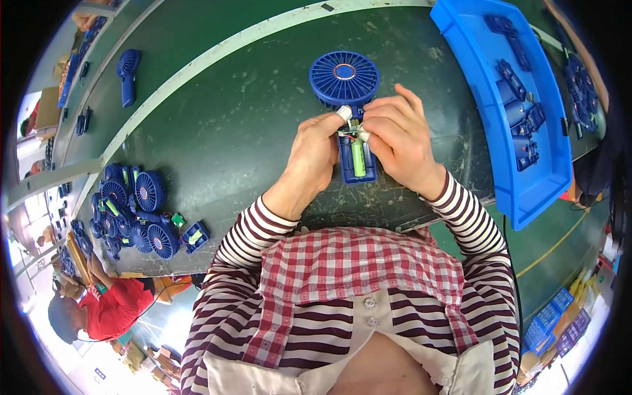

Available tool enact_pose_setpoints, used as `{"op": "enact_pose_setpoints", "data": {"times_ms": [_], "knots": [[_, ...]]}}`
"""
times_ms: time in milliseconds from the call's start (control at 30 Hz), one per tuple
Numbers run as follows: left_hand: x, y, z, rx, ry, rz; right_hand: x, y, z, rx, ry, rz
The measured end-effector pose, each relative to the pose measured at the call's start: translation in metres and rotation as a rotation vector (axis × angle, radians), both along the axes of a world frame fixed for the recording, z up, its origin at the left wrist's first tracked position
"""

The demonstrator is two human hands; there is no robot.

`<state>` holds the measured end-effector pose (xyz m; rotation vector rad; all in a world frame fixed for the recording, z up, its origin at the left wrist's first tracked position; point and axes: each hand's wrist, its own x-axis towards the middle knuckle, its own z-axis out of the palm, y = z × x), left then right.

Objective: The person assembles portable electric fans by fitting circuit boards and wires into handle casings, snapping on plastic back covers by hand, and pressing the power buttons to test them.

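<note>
A blue handheld fan [344, 74] lies on the green table in front of me, its round grille away from me and its opened handle toward me. Inside the handle sit a green battery cell [358, 160] and a small circuit board [355, 124] with thin wires. My left hand [315, 148] grips the handle's left side, its thumb, in a white finger cover, by the board. My right hand [403, 135] is bent over the right side, a white-covered fingertip pressed at the board and wires. Whatever is between its fingertips is too small to make out.
Several blue fans [128, 217] are piled at the left. One more fan [128, 76] lies beyond the pale strip at the far left. A blue tray [490, 125] with blue handle parts stands at the right. At the lower left a person in red [122, 306] works.
</note>
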<state>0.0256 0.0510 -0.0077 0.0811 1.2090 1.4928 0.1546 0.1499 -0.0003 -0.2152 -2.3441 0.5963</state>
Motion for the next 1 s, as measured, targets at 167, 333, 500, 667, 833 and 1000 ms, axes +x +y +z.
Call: {"op": "enact_pose_setpoints", "data": {"times_ms": [167, 333, 500, 667, 833, 1000], "knots": [[0.002, 0.004, 0.016, 0.009, -0.085, -0.007, 0.001, 0.005, 0.004, -0.201, -0.007, 0.044], [-0.002, 0.003, 0.017, -0.002, -0.110, -0.089, 0.000, 0.012, 0.010, -0.327, -0.078, 0.086], [-0.003, 0.004, 0.015, 0.006, -0.122, -0.052, -0.001, 0.013, 0.011, -0.333, -0.112, 0.107], [-0.002, 0.005, 0.016, -0.005, -0.129, -0.044, -0.002, 0.011, 0.011, -0.334, -0.130, 0.089], [-0.003, 0.003, 0.011, -0.003, -0.147, -0.044, -0.003, 0.010, 0.012, -0.299, -0.134, 0.100], [-0.003, 0.003, 0.009, 0.000, -0.140, -0.046, -0.002, 0.011, 0.012, -0.275, -0.133, 0.105]]}}
